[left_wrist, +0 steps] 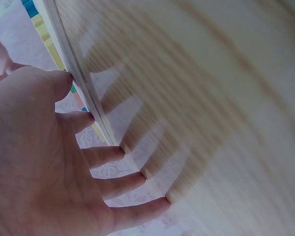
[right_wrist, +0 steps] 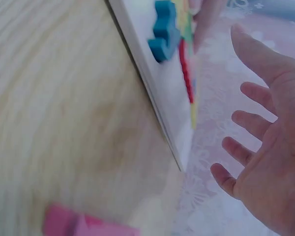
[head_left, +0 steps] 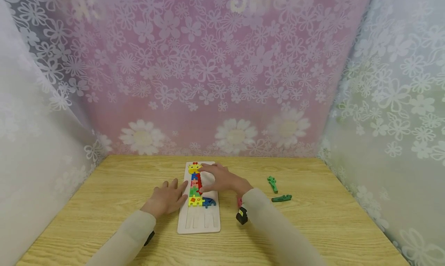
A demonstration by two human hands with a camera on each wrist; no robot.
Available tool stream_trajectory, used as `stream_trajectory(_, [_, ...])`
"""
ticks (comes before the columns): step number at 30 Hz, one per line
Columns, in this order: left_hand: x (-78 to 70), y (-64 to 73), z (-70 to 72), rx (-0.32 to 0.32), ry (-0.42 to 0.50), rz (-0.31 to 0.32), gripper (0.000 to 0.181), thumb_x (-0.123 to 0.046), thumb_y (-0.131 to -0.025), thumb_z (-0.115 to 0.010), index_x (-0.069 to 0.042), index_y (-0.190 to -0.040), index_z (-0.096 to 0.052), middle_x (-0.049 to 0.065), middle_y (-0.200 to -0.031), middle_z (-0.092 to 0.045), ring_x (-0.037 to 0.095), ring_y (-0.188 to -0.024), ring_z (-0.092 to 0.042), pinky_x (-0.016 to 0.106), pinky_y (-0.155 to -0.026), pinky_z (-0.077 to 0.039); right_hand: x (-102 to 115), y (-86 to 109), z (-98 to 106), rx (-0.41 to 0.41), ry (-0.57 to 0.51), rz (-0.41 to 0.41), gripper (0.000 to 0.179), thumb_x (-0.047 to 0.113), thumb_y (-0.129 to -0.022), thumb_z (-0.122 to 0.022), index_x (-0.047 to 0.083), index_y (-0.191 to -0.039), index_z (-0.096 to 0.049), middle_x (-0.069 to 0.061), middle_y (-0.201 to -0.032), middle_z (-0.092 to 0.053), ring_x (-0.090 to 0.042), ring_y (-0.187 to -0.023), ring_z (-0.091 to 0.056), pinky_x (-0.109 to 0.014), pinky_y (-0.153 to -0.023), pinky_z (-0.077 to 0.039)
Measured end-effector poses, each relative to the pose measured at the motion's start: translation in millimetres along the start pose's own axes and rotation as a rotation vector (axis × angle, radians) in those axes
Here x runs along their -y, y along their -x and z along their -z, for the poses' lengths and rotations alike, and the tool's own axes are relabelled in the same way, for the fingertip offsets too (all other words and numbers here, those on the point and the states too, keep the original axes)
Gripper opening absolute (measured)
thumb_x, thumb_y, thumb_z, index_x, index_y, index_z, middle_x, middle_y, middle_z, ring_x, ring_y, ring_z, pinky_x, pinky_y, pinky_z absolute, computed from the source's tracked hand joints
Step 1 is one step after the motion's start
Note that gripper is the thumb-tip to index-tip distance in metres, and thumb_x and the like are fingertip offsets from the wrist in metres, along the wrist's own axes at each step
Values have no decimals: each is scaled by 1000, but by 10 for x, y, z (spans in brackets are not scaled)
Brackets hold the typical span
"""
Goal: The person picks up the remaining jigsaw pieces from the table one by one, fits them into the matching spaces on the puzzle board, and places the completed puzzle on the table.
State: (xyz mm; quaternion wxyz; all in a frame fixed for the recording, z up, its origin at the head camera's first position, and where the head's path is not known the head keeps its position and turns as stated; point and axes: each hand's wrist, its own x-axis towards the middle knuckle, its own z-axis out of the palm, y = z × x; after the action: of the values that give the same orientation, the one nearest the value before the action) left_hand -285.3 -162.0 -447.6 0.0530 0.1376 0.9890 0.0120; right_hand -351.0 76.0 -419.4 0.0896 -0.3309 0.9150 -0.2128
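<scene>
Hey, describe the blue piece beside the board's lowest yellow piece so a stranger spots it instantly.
On the wooden table lies a white board. Right of centre, the blue piece adjoins a yellow piece to its left. Unlike the other blue piece, up under the yellow animal head, it sits low, near the right edge.

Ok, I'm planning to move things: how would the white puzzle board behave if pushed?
The white board is probably stiff: its long edge looks straight. Lying flat on the table, it should slide rather than tip. The large blue piece stands above its surface, so might shift.
</scene>
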Motion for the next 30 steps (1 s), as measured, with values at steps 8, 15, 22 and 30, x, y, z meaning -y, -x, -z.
stream_trajectory(8, [3, 2, 11, -3, -1, 1, 60, -49, -109, -41, -20, -161, -37, 22, -163, -39, 52, -141, -44, 73, -103, -43, -111, 219, 211, -16, -4, 62, 69, 38, -93, -77, 23, -154, -50, -5, -168, -36, -35, -150, -32, -68, -120, -25])
stream_trajectory(15, [3, 10, 34, 13, -4, 5, 61, -49, -109, -40, -21, -162, -35, 21, -165, -37, 52, -144, -42, 72, -106, -43, -143, 445, 278, -28, 34, 87, 67, 36, -92, -79, 19, -151, -53, -8, -162, -44, -36, -146, -35, -69, -115, -28])
stream_trajectory(22, [13, 10, 21, 17, 5, 8, 60, -49, -109, -41, -21, -162, -35, 21, -164, -37, 52, -144, -41, 73, -106, -42, -220, 621, 307, -42, 99, 80, 69, 37, -91, -80, 14, -150, -54, -12, -157, -50, -39, -145, -37, -72, -112, -29])
stream_trajectory(30, [26, -10, -17, 10, -4, 13, 61, -49, -108, -41, -21, -162, -36, 21, -164, -38, 52, -144, -42, 73, -107, -41, -307, 827, 313, -60, 162, 33, 72, 41, -89, -81, 9, -148, -56, -20, -152, -53, -43, -134, -45, -73, -104, -36])
